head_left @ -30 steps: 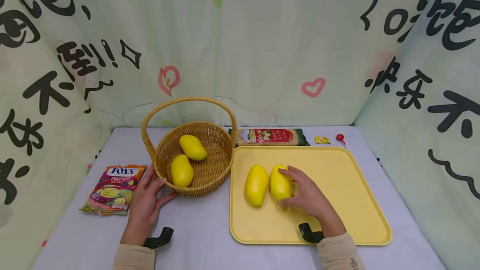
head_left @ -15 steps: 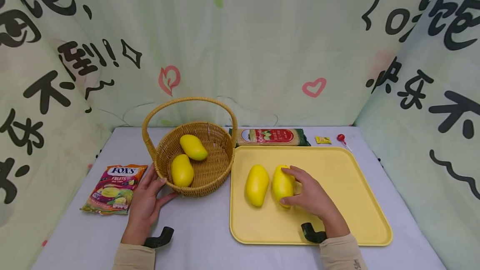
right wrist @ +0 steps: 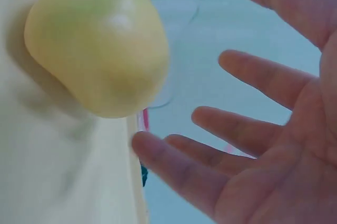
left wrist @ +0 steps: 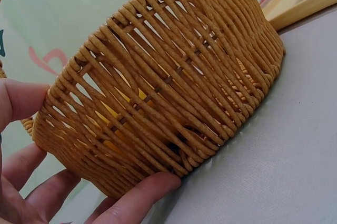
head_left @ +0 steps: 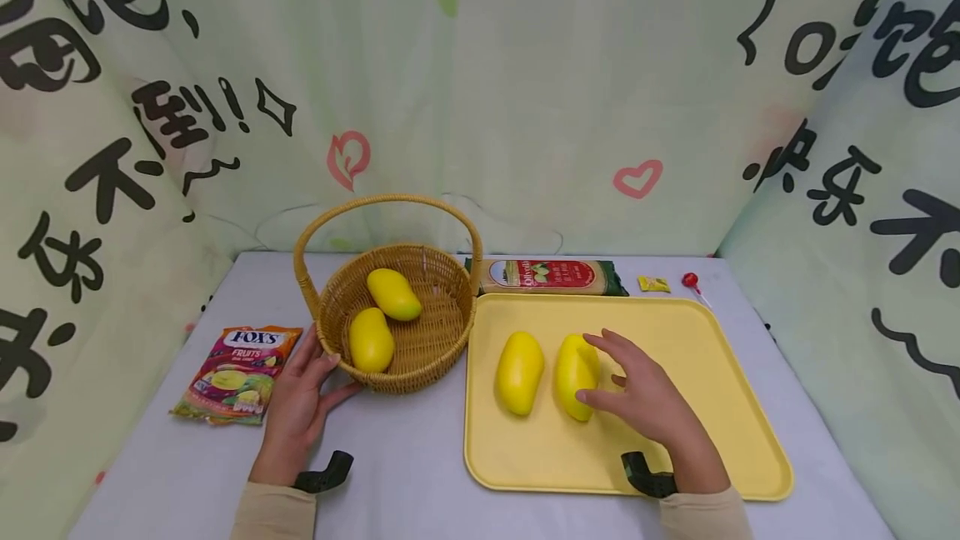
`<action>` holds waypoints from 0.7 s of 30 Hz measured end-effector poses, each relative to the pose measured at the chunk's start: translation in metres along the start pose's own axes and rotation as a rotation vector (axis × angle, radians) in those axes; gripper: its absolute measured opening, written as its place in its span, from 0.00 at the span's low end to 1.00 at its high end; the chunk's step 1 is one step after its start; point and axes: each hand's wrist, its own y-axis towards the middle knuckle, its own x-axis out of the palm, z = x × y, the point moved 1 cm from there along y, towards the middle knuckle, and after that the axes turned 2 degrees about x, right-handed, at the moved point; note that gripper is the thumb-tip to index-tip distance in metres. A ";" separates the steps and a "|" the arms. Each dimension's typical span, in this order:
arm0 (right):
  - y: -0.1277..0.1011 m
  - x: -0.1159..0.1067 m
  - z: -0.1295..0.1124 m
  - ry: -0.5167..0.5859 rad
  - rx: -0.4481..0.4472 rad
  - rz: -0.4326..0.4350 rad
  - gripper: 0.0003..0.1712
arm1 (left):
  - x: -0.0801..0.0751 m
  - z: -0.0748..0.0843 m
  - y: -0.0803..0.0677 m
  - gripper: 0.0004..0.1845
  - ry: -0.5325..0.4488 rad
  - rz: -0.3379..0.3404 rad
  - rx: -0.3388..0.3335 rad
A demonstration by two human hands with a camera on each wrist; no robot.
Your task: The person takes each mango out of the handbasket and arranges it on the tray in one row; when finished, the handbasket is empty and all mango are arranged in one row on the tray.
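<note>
In the head view, my left hand (head_left: 295, 407) rests against the near left side of a wicker basket (head_left: 442, 365) with a tall handle. The left wrist view shows one fingertip at the basket rim and the thumb along its base. Two yellow mangoes lie in the basket, a rear mango (head_left: 393, 294) and a front mango (head_left: 371, 341). Two more lie on a yellow tray (head_left: 675, 332): a left mango (head_left: 520, 373) and a right mango (head_left: 576, 377). My right hand (head_left: 652, 398) hovers beside the right one, fingers spread; the right wrist view shows a gap between the fingers and this mango (right wrist: 100, 45).
A FOX'S candy bag (head_left: 240, 375) lies left of my left hand. Behind the tray are an Olivoilà pasta pack (head_left: 547, 275), a small yellow-wrapped candy (head_left: 653, 283) and a red lollipop (head_left: 691, 281). A printed curtain (head_left: 540, 107) encloses the table's back and sides.
My right hand has let go of the right mango on the tray and drawn back to the right, its fingers opening. The left hand stays at the basket. The head view has shifted slightly.
</note>
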 end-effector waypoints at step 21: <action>0.032 0.008 -0.092 0.105 -0.360 0.060 0.39 | -0.001 -0.001 0.002 0.36 -0.006 -0.003 0.013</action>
